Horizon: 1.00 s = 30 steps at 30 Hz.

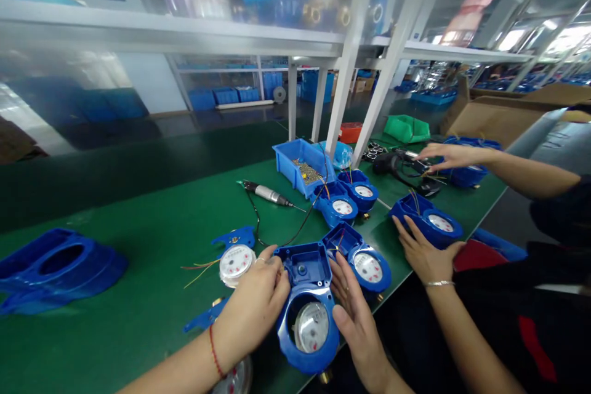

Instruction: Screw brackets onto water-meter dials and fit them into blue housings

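Note:
A blue water meter housing [306,265] stands at the table's near edge, with a round meter dial [311,326] tilted inside its ring. My left hand [256,298] is closed, its curled fingers gripping the housing's upper left side. Along the right side lies my right hand [362,326], fingers stretched out and thumb apart, touching or very close to the housing. Just beyond it sits another blue water meter [367,265] with wires in its box. Left of my left hand are a loose white dial [236,263] with thin wires and a blue bracket piece [237,237].
An electric screwdriver [268,192] lies behind the meters, its cable looping forward. A blue bin [300,163] holds small screws. An empty blue housing [60,265] rests at left. At right, a co-worker's hand [427,252] touches a meter [429,218]; another hand [455,156] reaches over a black device. Shelf posts [346,61] rise behind.

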Motion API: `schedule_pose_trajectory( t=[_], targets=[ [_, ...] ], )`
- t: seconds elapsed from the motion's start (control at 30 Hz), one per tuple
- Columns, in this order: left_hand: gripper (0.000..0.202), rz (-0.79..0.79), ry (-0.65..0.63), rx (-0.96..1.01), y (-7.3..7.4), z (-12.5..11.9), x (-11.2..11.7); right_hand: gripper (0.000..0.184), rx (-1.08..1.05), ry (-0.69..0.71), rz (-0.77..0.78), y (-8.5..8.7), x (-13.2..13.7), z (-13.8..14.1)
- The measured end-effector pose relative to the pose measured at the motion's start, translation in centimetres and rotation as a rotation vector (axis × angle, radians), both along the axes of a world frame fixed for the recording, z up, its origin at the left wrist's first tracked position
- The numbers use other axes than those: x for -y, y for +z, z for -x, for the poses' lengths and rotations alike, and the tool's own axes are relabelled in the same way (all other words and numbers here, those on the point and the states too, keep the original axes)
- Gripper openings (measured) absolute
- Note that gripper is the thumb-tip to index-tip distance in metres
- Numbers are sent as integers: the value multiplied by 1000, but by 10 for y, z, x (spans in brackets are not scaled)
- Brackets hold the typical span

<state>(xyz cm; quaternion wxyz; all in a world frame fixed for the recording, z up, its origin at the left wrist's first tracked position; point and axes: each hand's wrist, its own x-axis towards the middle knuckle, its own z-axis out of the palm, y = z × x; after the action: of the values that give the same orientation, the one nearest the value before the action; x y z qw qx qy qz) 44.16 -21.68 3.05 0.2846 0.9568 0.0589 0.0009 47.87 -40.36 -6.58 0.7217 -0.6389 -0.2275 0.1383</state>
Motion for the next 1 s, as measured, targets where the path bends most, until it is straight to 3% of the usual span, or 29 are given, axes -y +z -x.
schedule_pose_trajectory(
  t=[0.3,0.37,0.5,0.73,1.0],
  targets=[
    [31,-377,67,-106,0,3,1,74,-217,40,3,6,-7,2],
    [28,-447,55,-6,-3,5,-2,78,-268,24,4,10,-9,1],
    [23,-554,-35,425,-13,8,-9,84,-297,12,48,15,-10,-5],
    [24,-293,-84,456,-27,9,-13,81,-306,10,79,4,-1,-7],
    [25,-79,-89,397,-27,10,-18,70,-303,-40,80,-17,3,4]
  ],
)
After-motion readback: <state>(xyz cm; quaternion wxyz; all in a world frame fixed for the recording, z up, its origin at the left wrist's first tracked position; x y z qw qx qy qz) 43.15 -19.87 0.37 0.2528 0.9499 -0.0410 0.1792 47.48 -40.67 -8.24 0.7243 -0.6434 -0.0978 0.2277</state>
